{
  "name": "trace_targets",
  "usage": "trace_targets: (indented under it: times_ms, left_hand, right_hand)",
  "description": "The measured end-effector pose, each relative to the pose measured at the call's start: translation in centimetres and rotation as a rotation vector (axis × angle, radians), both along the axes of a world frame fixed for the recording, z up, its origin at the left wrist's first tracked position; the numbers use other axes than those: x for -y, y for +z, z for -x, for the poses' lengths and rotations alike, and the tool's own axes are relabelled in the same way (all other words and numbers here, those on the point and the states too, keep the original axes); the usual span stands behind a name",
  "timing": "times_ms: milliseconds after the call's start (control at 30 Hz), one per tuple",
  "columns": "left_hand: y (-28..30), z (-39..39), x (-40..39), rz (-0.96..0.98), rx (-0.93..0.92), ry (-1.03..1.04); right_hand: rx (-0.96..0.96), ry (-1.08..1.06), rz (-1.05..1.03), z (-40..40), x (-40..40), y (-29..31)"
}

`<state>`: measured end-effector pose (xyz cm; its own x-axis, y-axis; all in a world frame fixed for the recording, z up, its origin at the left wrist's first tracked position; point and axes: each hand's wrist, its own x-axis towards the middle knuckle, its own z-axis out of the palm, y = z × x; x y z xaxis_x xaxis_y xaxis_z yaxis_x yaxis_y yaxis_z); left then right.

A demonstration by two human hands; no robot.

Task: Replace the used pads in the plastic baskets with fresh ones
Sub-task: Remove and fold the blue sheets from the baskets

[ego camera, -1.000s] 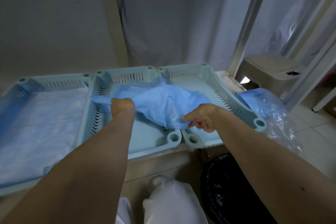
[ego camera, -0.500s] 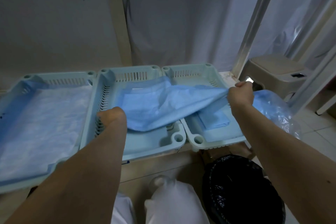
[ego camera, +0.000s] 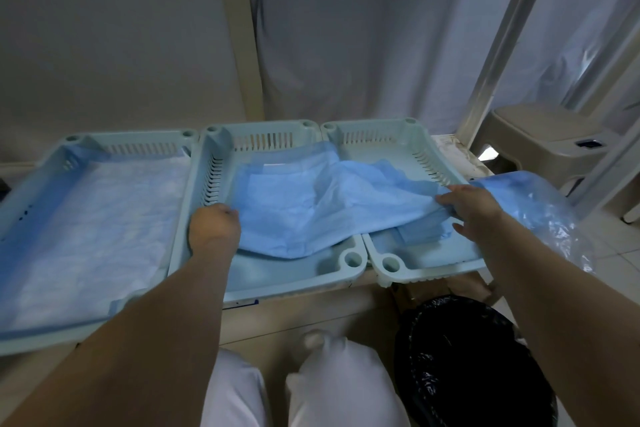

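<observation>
Three pale green plastic baskets stand side by side. A blue pad point(ego camera: 311, 204) is partly unfolded across the middle basket point(ego camera: 277, 279) and the right basket point(ego camera: 429, 262). My left hand point(ego camera: 214, 224) grips the pad's left edge inside the middle basket. Over the right basket, my right hand point(ego camera: 471, 206) pinches the pad's right edge. Beneath that edge lies a small folded blue pad point(ego camera: 422, 232). The left basket point(ego camera: 27, 340) is lined with a flat pad point(ego camera: 90, 225).
A clear plastic bag of blue pads point(ego camera: 530, 204) sits right of the baskets. A bin with a black liner point(ego camera: 467, 357) stands on the floor below. A beige plastic stool point(ego camera: 540, 142) is at the far right, beside a metal frame post point(ego camera: 498, 45).
My right hand has pulled the pad's edge out to the right, spreading it open, then lowered it toward the right basket. My left hand has slid down and left with its edge.
</observation>
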<state>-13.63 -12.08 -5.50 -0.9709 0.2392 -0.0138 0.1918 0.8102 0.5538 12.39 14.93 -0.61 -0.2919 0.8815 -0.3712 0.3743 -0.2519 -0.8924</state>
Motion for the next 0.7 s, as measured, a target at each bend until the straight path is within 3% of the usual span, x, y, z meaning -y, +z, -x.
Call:
trace_targets:
  times_ms: [133, 200, 300, 367, 467, 600, 700]
  left_hand:
    - [0.8, -1.0, -0.5, -0.029, -0.397, -0.126]
    - [1.4, -1.6, -1.2, -0.06, -0.455, -0.248]
    - [2.0, -1.4, -2.3, -0.145, -0.274, -0.329]
    - [2.1, -1.2, -2.6, -0.134, -0.22, -0.342]
    - [2.3, -1.6, -2.3, 0.065, -0.335, -0.345]
    - [2.3, -1.8, -2.1, 0.38, -0.488, -0.237]
    - [2.1, -2.0, -2.0, 0.461, -0.385, -0.16]
  right_hand:
    - [0.051, -0.105, 0.211, 0.3, 0.4, 0.5]
    - [0.152, -0.068, 0.271, 0.3, 0.6, 0.4]
    - [0.224, 0.004, 0.317, -0.2, 1.1, 0.1]
    - [0.16, -0.004, 0.294, -0.2, 1.0, -0.1]
    - [0.013, -0.091, 0.1, 0.3, 0.3, 0.0]
    - [0.004, -0.064, -0.045, 0.8, 0.1, 0.2]
    - [-0.016, -0.061, -0.028, 1.3, 0.3, 0.0]
